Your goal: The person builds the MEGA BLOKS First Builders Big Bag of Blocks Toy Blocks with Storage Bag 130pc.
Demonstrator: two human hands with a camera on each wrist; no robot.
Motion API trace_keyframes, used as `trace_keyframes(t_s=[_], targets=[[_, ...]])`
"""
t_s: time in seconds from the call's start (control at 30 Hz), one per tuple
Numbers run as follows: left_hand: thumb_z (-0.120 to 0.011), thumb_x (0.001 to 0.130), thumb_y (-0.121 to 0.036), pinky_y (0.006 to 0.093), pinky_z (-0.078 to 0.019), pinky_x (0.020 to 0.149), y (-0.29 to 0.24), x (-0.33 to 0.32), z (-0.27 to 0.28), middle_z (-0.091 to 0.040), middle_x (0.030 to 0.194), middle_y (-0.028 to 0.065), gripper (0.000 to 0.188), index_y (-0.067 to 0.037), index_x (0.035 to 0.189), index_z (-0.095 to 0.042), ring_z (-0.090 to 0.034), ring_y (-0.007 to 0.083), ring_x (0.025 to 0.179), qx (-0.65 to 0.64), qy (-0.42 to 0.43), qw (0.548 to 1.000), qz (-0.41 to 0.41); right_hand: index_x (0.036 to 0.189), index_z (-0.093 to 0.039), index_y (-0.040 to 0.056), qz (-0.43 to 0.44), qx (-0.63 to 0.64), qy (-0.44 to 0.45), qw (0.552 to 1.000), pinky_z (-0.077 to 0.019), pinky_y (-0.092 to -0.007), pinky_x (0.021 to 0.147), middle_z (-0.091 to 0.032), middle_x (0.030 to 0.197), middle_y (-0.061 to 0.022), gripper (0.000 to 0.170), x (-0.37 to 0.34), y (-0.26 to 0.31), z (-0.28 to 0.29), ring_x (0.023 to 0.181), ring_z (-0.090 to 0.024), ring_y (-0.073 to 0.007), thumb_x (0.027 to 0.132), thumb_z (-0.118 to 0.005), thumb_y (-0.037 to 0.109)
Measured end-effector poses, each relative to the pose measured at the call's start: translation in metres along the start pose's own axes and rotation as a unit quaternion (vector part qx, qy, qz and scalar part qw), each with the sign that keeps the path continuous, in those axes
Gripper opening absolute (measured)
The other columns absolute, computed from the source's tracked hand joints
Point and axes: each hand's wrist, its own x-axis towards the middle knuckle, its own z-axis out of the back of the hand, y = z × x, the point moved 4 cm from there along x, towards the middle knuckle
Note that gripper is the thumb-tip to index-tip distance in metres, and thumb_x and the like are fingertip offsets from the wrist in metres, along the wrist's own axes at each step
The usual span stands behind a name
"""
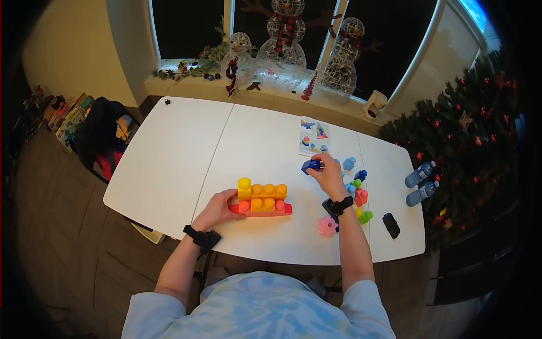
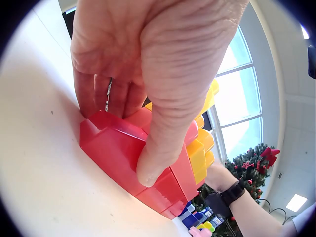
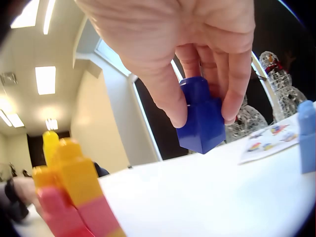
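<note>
My left hand (image 1: 215,209) grips the left end of a toy block build (image 1: 265,203) on the table. In the left wrist view the thumb lies along the side of its red base block (image 2: 116,155), with the fingers behind. Yellow-orange blocks stand on the red ones, and one bright yellow block (image 1: 244,188) rises highest at the left. My right hand (image 1: 328,178) pinches a dark blue toy block (image 3: 201,126) between thumb and fingers. It is held above the table, to the right of the build, its single stud pointing up toward the palm in the right wrist view.
Loose blocks lie right of the build, among them a light blue block (image 1: 349,163), a red block (image 1: 361,197) and a pink gear-shaped piece (image 1: 327,226). Farther back is a picture sheet (image 1: 307,146). Two water bottles (image 1: 420,185) and a black case (image 1: 390,225) lie at the right.
</note>
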Motion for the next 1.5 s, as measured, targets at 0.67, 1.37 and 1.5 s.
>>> trace_keyframes(t_s=[0.67,1.37,1.5], targets=[[-0.091,0.067,-0.015,0.0366,-0.0548,0.095,-0.010,-0.001,0.002,-0.073,0.112,0.0159,0.066,-0.001,0.127,-0.065,-0.070,0.0285,0.103,-0.021,0.010,1.000,0.015,0.127,-0.063,0.0065,0.148,0.102,0.158,0.971,-0.0575,-0.0410,0.087,-0.072,0.111,-0.0161,0.045,-0.033,0.129,-0.063,0.097,-0.071,-0.0356,0.084,-0.078,0.007],[-0.094,0.073,-0.019,0.0438,-0.0400,0.120,-0.050,0.001,0.027,-0.051,0.152,0.0136,0.098,-0.005,0.154,-0.042,-0.051,0.0265,0.140,-0.052,-0.020,0.998,0.026,0.144,-0.054,0.0065,0.122,0.075,-0.022,0.989,-0.0535,-0.0403,0.099,-0.072,0.125,-0.0187,0.060,-0.019,0.089,0.028,0.121,-0.067,-0.0351,0.090,-0.078,0.016],[-0.090,0.079,-0.015,0.0395,-0.0394,0.120,-0.068,0.012,0.029,-0.055,0.150,0.0146,0.088,-0.005,0.153,-0.044,-0.053,0.0274,0.139,-0.083,-0.009,0.996,-0.028,0.132,-0.064,0.0055,0.017,-0.017,-0.072,0.997,-0.0560,-0.0411,0.091,-0.075,0.117,-0.0181,0.048,-0.021,0.012,0.086,0.111,-0.070,-0.0351,0.088,-0.079,0.018]])
